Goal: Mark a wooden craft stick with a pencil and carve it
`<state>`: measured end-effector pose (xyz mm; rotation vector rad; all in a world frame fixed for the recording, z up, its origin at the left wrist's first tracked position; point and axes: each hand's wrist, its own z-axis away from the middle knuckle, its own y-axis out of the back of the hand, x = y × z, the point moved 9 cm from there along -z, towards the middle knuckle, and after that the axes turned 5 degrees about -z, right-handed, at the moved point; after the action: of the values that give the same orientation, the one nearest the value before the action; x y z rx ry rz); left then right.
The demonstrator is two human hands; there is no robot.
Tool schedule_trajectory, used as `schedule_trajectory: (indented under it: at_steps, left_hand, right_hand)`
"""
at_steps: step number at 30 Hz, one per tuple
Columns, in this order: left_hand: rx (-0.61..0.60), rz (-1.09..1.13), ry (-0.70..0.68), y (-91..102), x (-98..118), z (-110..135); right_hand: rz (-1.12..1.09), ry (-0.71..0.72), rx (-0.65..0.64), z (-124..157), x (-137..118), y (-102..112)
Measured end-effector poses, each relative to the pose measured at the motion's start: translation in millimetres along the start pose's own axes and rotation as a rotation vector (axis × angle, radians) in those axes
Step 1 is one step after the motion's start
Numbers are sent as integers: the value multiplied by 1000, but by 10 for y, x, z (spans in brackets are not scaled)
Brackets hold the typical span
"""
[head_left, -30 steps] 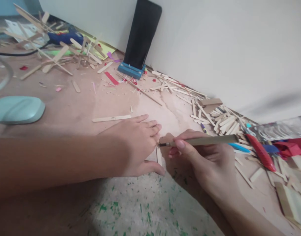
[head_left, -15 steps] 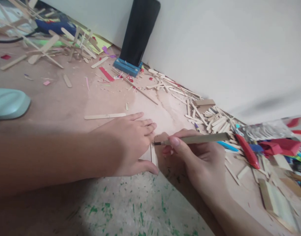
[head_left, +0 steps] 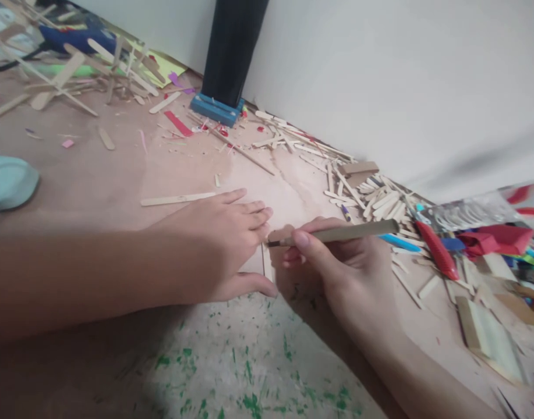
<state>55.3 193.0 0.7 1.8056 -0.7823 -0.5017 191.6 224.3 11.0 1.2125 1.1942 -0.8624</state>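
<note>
White wall (head_left: 380,75) filled the upper right of the frame, above a tan work surface (head_left: 118,174) littered with craft sticks. Along the wall's foot lay a pile of sticks (head_left: 375,201), and a black phone stood in a blue stand (head_left: 216,109) at top centre. At mid-frame my left hand (head_left: 218,247) pressed flat on a small wooden stick piece (head_left: 267,269), fingers spread, gripping nothing. My right hand (head_left: 349,273) pinched a slim craft knife (head_left: 336,234), its tip touching that piece by my left fingertips.
</note>
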Motion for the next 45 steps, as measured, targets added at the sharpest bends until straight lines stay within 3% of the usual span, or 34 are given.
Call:
schedule_trajectory:
  at_steps: [4, 16, 22, 32, 35, 42, 45]
  left_hand:
    - [68, 40, -7, 50, 1, 21]
    - [68, 35, -14, 96, 7, 5]
    - [70, 45, -19, 93, 12, 22]
    - [64, 39, -18, 74, 2, 18]
    - [25, 42, -2, 57, -10, 12]
    - [-14, 36, 15, 33, -14, 18]
    - [-14, 44, 19, 27, -11, 24]
  right_hand:
    - [-113, -80, -50, -35, 115, -20]
    - [-285, -256, -132, -101, 325, -28]
    - [-204, -149, -78, -85, 227, 4]
    - [278, 164, -12, 9, -195, -28]
    - [350, 196, -11, 3, -258, -85]
    - [53, -68, 50, -5, 33, 9]
    - [-66, -150, 3, -35, 172, 23]
